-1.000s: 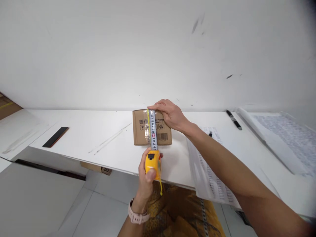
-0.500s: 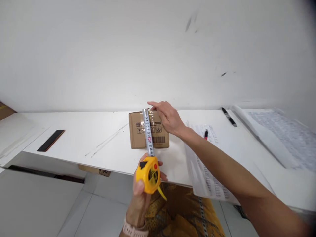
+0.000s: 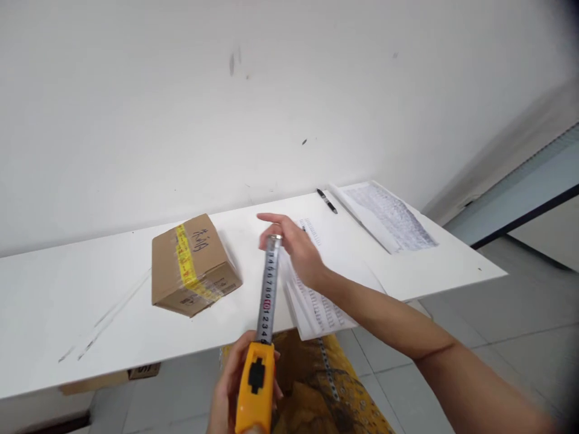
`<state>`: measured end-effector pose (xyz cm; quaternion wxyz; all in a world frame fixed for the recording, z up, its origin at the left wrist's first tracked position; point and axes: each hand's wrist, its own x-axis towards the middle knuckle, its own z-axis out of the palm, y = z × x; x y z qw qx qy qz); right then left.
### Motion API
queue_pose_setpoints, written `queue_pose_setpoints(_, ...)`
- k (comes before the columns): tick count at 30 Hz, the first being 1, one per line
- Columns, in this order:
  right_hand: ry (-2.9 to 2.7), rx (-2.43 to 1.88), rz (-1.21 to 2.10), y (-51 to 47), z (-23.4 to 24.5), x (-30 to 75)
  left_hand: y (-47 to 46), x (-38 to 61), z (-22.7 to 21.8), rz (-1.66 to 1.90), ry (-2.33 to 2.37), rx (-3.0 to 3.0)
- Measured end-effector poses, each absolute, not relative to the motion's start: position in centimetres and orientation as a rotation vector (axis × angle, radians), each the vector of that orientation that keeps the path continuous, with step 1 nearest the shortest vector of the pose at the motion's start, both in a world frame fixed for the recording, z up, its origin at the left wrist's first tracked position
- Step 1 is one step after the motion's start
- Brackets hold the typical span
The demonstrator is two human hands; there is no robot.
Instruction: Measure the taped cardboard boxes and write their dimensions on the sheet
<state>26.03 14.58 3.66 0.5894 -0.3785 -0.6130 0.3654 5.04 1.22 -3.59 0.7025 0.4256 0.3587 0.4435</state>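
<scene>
My left hand (image 3: 226,392) grips a yellow tape measure (image 3: 256,389) low in the view. Its steel blade (image 3: 268,289) runs up and away to its end hook. My right hand (image 3: 294,250) pinches that hook end in the air above the white table (image 3: 90,325). A brown cardboard box (image 3: 192,265) with yellow tape and handwriting on top lies on the table to the left of the blade. Neither hand touches the box.
Printed sheets (image 3: 316,301) lie on the table under my right forearm, and another printed sheet (image 3: 389,214) lies at the far right. A black pen (image 3: 326,201) rests near the wall. A cardboard piece (image 3: 113,378) shows under the table's front edge.
The tape came off the box; both hands carried it to the right with the blade still out. The view swung right, so the box now sits left of the tape.
</scene>
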Motion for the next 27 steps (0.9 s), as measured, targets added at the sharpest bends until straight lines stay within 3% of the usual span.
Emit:
queue_pose_setpoints(8,-1.377,-0.986,0.629,9.6,3.0,33.2,4.1,9.6,-0.9,0.68,0.771,1.535)
queue_pose_setpoints(14,-1.608,-1.04,0.228,9.7,1.7,34.4,8.1,12.9,2.0,0.793,0.719,1.807)
queue_pose_setpoints(19,-1.5,-1.643,0.276,16.0,0.7,38.4,12.9,15.2,4.0,0.928,0.784,1.974)
queue_pose_setpoints(23,-1.712,-1.984,0.407,20.9,-1.2,38.9,18.3,19.1,2.4,0.995,0.834,1.887)
queue_pose_setpoints(27,-2.016,-1.98,0.391,22.4,-2.7,37.9,22.1,21.4,-1.7,0.968,0.946,1.706)
